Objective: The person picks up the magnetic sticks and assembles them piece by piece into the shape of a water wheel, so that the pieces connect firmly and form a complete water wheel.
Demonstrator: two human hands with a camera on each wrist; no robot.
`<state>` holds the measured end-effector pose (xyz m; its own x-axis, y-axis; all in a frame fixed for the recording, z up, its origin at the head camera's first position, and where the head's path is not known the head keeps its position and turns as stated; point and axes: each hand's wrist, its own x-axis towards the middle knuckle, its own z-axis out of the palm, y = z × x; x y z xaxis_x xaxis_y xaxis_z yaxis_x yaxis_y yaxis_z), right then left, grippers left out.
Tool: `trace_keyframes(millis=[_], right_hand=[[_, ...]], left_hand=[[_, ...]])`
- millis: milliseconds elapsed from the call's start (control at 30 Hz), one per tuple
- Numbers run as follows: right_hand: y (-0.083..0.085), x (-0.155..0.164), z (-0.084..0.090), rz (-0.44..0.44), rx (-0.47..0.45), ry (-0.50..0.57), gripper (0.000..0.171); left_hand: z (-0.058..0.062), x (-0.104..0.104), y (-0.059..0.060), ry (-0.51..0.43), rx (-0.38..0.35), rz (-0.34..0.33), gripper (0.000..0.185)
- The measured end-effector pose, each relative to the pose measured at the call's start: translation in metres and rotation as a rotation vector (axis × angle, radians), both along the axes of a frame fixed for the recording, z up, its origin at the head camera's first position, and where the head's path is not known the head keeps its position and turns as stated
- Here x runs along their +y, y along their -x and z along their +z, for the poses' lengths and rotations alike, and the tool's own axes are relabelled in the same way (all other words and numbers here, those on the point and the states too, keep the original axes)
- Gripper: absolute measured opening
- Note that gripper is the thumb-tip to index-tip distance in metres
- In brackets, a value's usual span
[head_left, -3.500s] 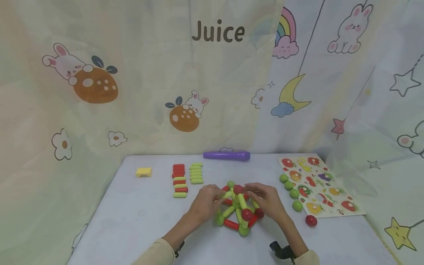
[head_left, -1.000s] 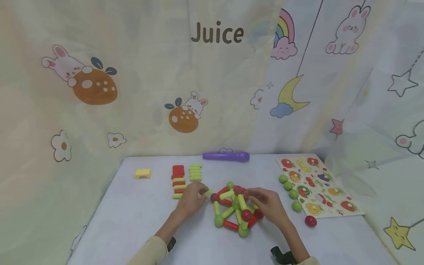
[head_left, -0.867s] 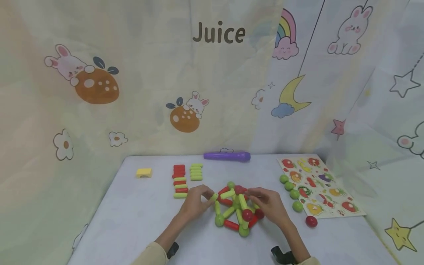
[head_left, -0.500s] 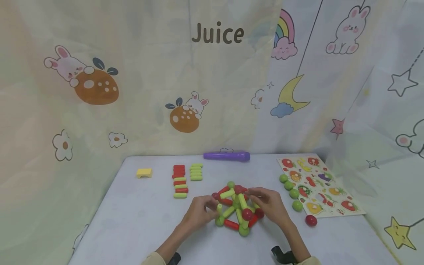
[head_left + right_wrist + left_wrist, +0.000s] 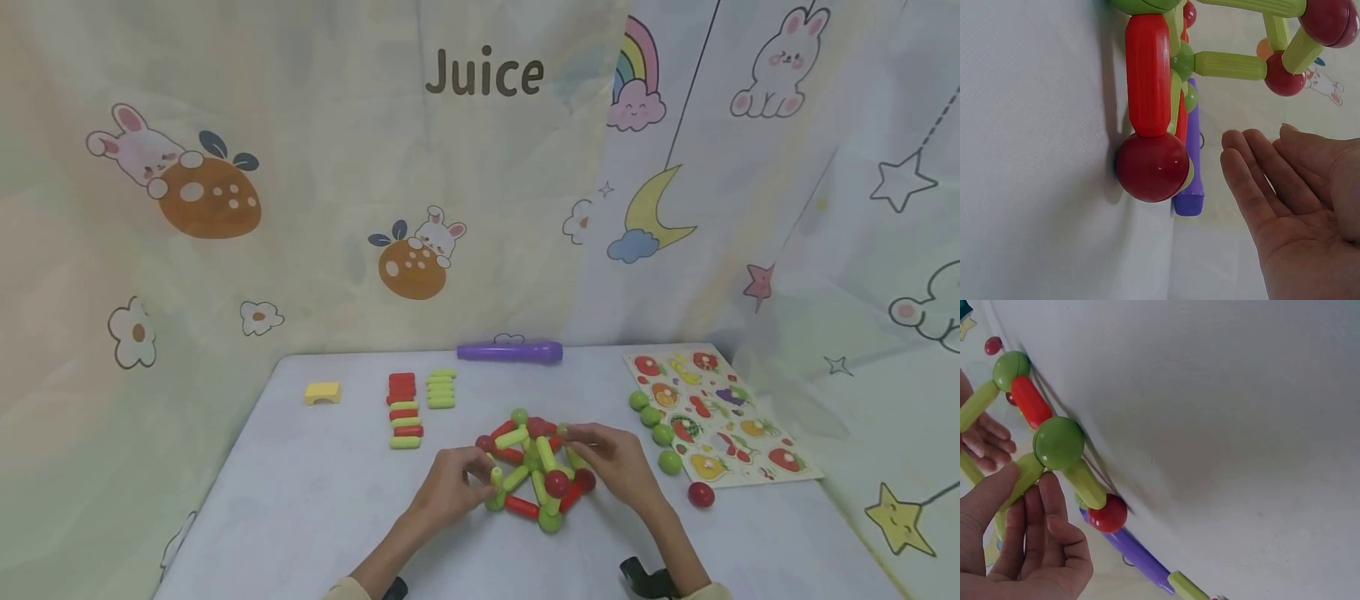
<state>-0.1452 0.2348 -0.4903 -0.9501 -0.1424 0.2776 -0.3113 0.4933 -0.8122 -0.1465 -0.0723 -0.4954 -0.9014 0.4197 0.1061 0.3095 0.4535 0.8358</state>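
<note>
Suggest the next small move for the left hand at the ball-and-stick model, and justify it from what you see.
Probably tilt the green stick that the left hand pinches toward the red ball: its lower end sits at the green ball, its upper end looks unattached. The right hand rests by the model.

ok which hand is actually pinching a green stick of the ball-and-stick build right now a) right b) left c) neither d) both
b: the left hand pinches a green stick that runs from a green ball, while the right hand lies flat and open beside the build, gripping nothing.
</note>
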Motion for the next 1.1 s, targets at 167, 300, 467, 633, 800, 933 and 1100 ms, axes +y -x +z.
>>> trace_keyframes(millis=[167,300,467,633,800,933,1100], right_hand=[[-0.002,0.002,-0.002,-0.004,0.005,-0.006,0.026],[-0.005,0.003,-0.002,-0.032,-0.001,-0.019,0.026],[-0.007,0.005,-0.003,-0.046,-0.012,-0.019,0.027],[-0.009,0.01,-0.004,-0.027,0.012,-0.007,0.026],[-0.011,0.019,-0.005,-0.028,0.043,-0.018,0.028],[-0.016,0.027,-0.002,-0.049,0.106,-0.03,0.026],[-0.029,0.052,0.004,-0.153,0.208,-0.084,0.027]], left_hand=[[0.004,0.002,-0.002,-0.002,0.018,-0.006,0.022],[0.011,0.004,-0.003,-0.054,0.037,-0.008,0.048],[0.016,0.007,-0.004,-0.085,0.053,-0.04,0.065],[0.016,0.008,-0.006,-0.079,0.066,-0.033,0.058],[0.015,0.01,-0.008,-0.081,0.083,-0.038,0.053],[0.016,0.009,-0.008,-0.078,0.084,-0.043,0.054],[0.016,0.0,-0.004,-0.024,0.062,-0.053,0.067]])
